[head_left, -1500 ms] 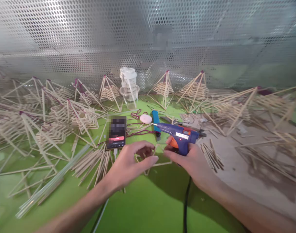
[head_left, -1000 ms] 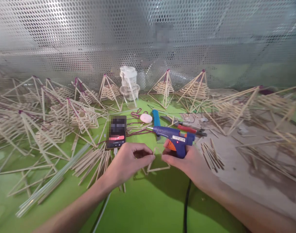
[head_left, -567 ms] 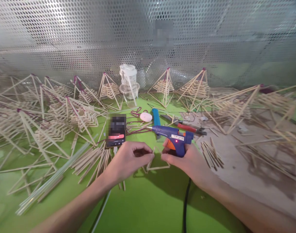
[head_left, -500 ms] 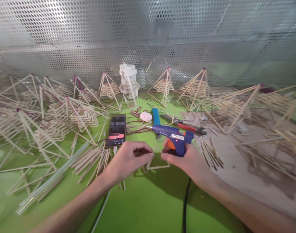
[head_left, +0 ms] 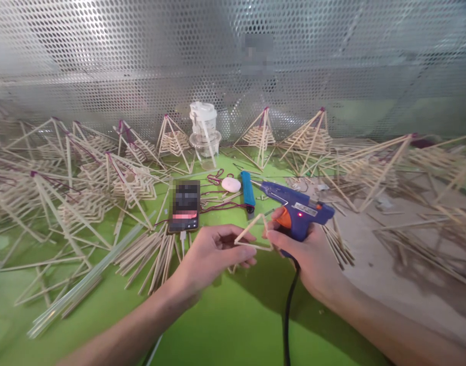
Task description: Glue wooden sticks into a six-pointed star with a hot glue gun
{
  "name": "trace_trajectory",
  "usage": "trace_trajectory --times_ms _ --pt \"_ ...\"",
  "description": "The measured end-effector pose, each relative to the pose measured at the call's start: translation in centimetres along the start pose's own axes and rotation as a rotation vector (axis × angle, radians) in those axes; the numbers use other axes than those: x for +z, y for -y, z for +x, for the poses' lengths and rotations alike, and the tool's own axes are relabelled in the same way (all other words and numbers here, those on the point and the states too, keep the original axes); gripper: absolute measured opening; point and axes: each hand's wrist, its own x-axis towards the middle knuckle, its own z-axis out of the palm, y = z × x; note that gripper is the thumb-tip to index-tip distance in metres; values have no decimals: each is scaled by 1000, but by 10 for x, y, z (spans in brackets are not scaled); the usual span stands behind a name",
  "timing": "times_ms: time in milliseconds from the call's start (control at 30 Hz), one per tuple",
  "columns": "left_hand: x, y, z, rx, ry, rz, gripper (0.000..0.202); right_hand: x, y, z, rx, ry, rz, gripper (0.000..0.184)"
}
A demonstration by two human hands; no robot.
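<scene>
Between my hands is a small triangle of thin wooden sticks (head_left: 249, 228). My left hand (head_left: 221, 249) pinches its left corner between thumb and fingers. My right hand (head_left: 305, 249) is wrapped round the handle of a blue glue gun (head_left: 299, 206) with an orange trigger and a lit red light. The gun's nozzle points left and away from me. The right thumb and a fingertip touch the triangle's right side. A black cable (head_left: 289, 310) runs down from the gun's handle.
A phone (head_left: 184, 206), a pink-white oval case (head_left: 231, 184) and a blue cutter knife (head_left: 247, 188) lie beyond my hands. Loose sticks (head_left: 149, 256) and clear glue sticks (head_left: 84, 279) are at left. Stick pyramids (head_left: 174, 140) and a white-lidded cup (head_left: 203, 124) line the back.
The stick triangle has been lifted and tilted up between my hands. My right hand has moved right with the glue gun, whose nozzle now angles further up and away.
</scene>
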Motion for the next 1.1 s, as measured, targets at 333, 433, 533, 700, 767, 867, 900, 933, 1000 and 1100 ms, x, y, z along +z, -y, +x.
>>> trace_trajectory --times_ms 333,433,533,700,767,867,900,933,1000,1100 --pt "0 -9 -5 195 -52 -25 11 -3 3 0 -93 37 95 22" --pt "-5 -19 -7 190 6 211 16 -6 11 8 -182 -60 119 16" --pt "-7 -25 -8 195 34 407 19 -9 19 13 -235 -90 -18 18" --pt "-5 -23 -9 176 58 484 17 -8 23 4 -148 35 -246 20" --pt "-5 -21 -10 158 81 486 18 -4 23 -2 -115 79 -266 21" --pt "-5 -19 -8 161 96 480 19 0 23 -7 -98 96 -284 21" --pt "-6 -19 -7 162 95 477 19 0 23 -8 -94 95 -294 19" --pt "-6 -19 -6 163 93 472 19 1 23 -8 -91 95 -307 17" --pt "-6 -19 -5 162 91 464 19 1 24 -9 -90 104 -347 11" --pt "-7 -18 -5 155 88 456 19 4 27 -11 -69 94 -366 10"
